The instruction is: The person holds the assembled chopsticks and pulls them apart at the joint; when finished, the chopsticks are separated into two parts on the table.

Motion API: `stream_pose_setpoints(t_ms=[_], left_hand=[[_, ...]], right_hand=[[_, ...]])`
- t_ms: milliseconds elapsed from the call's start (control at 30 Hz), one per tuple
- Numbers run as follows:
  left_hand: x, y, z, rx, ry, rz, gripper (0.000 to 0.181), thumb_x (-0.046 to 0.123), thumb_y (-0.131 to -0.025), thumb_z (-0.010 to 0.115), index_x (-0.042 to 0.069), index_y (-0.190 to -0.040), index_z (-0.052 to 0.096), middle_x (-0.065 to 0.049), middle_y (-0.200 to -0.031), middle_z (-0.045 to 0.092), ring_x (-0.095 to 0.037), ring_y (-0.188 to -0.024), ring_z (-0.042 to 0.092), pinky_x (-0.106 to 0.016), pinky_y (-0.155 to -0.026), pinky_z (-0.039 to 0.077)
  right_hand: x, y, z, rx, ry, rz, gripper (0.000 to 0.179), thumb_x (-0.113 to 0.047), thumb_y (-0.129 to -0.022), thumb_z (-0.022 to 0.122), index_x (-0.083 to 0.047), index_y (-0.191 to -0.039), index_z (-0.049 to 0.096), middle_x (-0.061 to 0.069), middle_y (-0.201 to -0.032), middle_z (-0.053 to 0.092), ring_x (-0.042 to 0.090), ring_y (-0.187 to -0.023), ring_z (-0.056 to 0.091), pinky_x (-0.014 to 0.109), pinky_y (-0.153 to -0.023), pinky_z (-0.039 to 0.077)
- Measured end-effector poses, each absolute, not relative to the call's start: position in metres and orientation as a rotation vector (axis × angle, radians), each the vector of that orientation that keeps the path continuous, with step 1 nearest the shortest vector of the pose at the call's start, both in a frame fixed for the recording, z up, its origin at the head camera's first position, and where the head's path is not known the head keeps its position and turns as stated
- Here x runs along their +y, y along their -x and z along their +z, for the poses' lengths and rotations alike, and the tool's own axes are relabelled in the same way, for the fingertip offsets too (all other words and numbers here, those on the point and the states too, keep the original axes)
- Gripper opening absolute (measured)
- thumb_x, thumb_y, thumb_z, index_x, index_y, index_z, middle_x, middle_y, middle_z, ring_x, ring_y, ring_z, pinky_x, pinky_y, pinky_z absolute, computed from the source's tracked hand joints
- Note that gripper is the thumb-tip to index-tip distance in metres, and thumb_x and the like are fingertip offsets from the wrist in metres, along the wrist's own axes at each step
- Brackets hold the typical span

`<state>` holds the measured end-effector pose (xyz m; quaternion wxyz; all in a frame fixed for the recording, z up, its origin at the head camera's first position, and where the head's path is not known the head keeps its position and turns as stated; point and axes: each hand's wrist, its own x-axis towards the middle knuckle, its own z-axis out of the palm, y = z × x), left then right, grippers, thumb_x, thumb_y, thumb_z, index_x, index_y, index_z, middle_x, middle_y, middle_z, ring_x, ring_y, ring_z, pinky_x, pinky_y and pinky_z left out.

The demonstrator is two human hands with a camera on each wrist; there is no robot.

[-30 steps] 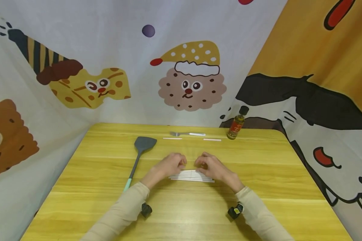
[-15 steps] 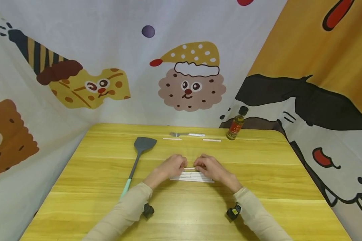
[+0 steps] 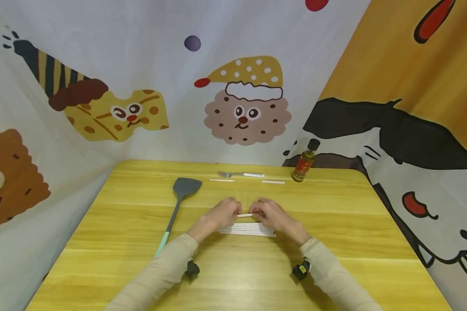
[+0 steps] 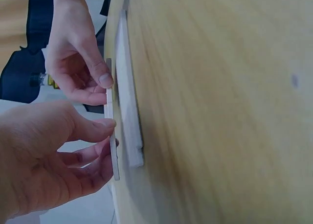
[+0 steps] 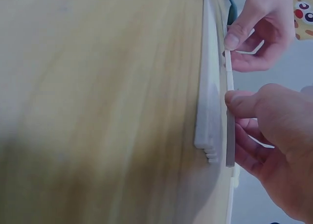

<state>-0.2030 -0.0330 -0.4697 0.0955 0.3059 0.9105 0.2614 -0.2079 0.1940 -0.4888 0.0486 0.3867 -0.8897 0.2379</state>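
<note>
A thin white stick [image 3: 244,215] is held level between the two hands, just beyond a row of similar white sticks [image 3: 247,229]. My left hand [image 3: 222,212] pinches it near one end between thumb and fingers. Toward the other end, my right hand [image 3: 271,213] pinches it the same way. In the right wrist view, the held stick [image 5: 230,143] sticks out past the right thumb and stands apart from the row [image 5: 208,101]. The left wrist view shows its near end [image 4: 115,163] passing below the left thumb.
Left of the hands lies a grey spatula [image 3: 187,186] with a mint handle. Behind them are a fork [image 3: 253,175], two short white pieces, left [image 3: 222,180] and right [image 3: 273,182], and an oil bottle [image 3: 303,166]. A printed curtain [image 3: 179,147] hangs behind the wooden table [image 3: 233,276].
One second ago no stick showed in the gap between the hands. Now both hands hold one, raised slightly away from the row.
</note>
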Motion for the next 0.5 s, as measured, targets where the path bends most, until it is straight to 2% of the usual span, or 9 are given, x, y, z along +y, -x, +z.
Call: stream_pose_setpoints(t_ms=[233,500], left_hand=[[-0.040,0.202,-0.460,2.687,-0.849,0.837,0.010,-0.001,-0.092,0.067,0.002,-0.100,0.072,-0.007,-0.097,0.063,-0.018,-0.087,0.059,-0.027,-0.074,0.053],[-0.045,0.206,-0.455,2.692,-0.808,0.864,0.013,-0.003,-0.093,0.066,0.001,-0.105,0.071,-0.007,-0.097,0.064,-0.017,-0.087,0.059,-0.028,-0.076,0.054]], right_hand=[[0.191,0.210,-0.484,-2.642,-1.198,0.716,0.008,-0.003,-0.089,0.074,-0.008,-0.096,0.073,0.002,-0.089,0.068,0.010,-0.076,0.061,0.022,-0.067,0.054],[0.187,0.212,-0.478,-2.699,-1.151,0.688,0.011,-0.001,-0.090,0.072,-0.008,-0.099,0.075,0.002,-0.096,0.071,0.013,-0.084,0.065,0.025,-0.074,0.058]])
